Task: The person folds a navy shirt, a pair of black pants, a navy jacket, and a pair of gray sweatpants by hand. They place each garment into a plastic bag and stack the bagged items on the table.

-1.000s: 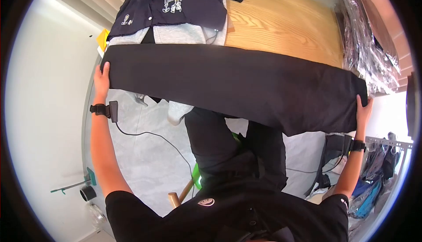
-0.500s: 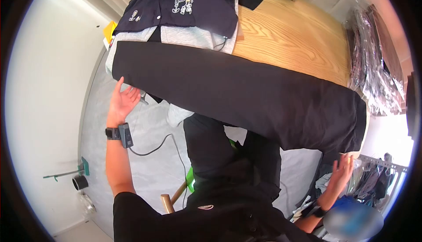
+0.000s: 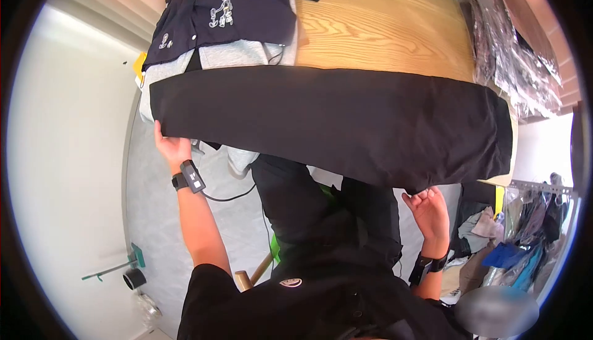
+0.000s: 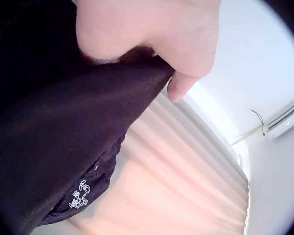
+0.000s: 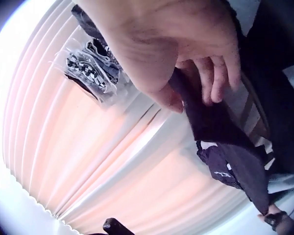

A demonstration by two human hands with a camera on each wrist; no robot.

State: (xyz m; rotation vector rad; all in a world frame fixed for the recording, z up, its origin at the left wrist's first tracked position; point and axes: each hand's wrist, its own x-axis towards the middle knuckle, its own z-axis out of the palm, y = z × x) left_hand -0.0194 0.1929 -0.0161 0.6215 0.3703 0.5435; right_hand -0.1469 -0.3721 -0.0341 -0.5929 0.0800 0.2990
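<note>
A long black folded cloth garment [image 3: 321,117] lies across the near part of the table, its narrower end at the left. My left hand [image 3: 175,148] holds its lower left corner, thumb on top; in the left wrist view the hand [image 4: 152,29] grips the dark fabric [image 4: 73,117] at its edge. At the near edge, right of the middle, my right hand [image 3: 430,215] pinches the fabric. The right wrist view shows the cloth [image 5: 206,117] between the thumb and curled fingers of that hand [image 5: 161,44].
Dark garments with white line drawings [image 3: 247,12] lie on grey cloth [image 3: 235,54] at the back left. Plastic-wrapped items [image 3: 503,43] are at the right of the wooden table [image 3: 383,25]. Below right, bagged clothes [image 3: 525,216] hang by a rack. A cable [image 3: 231,198] trails from the left wrist.
Both hands let go of the garment's ends. The left has taken hold of the lower left corner; the right has moved leftward along the near edge and now pinches the fabric there.
</note>
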